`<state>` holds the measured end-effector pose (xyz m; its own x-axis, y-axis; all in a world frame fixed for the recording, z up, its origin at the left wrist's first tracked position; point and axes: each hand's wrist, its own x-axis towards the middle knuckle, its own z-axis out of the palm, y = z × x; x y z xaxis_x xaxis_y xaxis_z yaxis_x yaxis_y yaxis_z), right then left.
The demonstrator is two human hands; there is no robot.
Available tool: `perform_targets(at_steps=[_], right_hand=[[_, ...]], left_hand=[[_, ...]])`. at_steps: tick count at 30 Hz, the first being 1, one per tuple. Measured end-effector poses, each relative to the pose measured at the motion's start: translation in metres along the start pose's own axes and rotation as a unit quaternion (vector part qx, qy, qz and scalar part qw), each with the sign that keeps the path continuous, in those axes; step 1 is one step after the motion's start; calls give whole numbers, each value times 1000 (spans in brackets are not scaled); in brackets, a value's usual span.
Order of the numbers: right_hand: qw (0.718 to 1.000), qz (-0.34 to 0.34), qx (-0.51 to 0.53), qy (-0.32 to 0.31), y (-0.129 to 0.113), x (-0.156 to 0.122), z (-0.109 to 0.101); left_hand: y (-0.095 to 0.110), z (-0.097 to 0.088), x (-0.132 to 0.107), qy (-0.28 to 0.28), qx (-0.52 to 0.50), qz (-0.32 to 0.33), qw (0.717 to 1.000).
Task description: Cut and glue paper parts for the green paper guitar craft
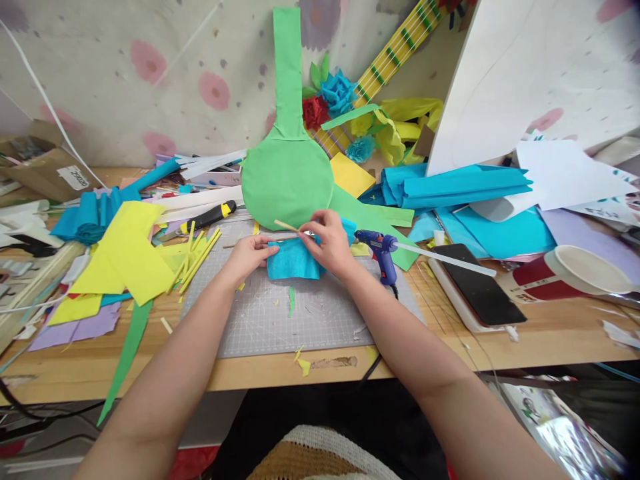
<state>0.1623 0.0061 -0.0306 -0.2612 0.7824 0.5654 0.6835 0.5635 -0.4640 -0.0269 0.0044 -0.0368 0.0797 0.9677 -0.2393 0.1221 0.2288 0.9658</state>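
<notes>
My left hand [249, 255] pinches the left edge of a blue crepe paper piece [293, 262] lying on the grey cutting mat [280, 320]. My right hand [331, 243] is closed over the paper's upper right part, its fingers pinched round a thin wooden stick [286, 226] that slants up to the left. A blue glue gun [379, 250] with a white glue stick sits just right of my right hand. A large green paper guitar shape [287, 167] lies right behind both hands.
Yellow paper [127, 250] and yellow sticks [197, 257] lie left of the mat, beside a yellow-black utility knife [210, 217]. Folded blue paper [450, 187], a dark phone [475, 283] and a tipped red cup [565, 273] are on the right. Paper flowers [337, 93] stand behind.
</notes>
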Motion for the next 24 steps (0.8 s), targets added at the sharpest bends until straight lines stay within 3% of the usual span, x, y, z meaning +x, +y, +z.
perform_targets(at_steps=[2,7,9,12,14,16,20,24], right_hand=[[996,54,48,60,-12,-1,-1],[977,109,179,48,-45,-8,-2],[971,118,208,18,-51,-10,2],[966,129,200,-106,-45,-11,12],[963,132,151,-180,-37,-11,20],[964,125,107,-211,-30,-11,26],[967,117,73,-213,-25,-11,28],[968,123,69,-207,-24,-10,26]], left_hand=[[2,0,-1,31,-11,-15,999],[5,0,-2,71,-33,0,997],[4,1,-1,86,-26,10,996],[2,5,-1,94,-36,23,995],[4,8,-2,82,-59,16,995],[7,10,-5,55,-89,1,995],[13,10,-9,-2,-153,-26,988],[12,11,-9,-12,-152,-11,988]])
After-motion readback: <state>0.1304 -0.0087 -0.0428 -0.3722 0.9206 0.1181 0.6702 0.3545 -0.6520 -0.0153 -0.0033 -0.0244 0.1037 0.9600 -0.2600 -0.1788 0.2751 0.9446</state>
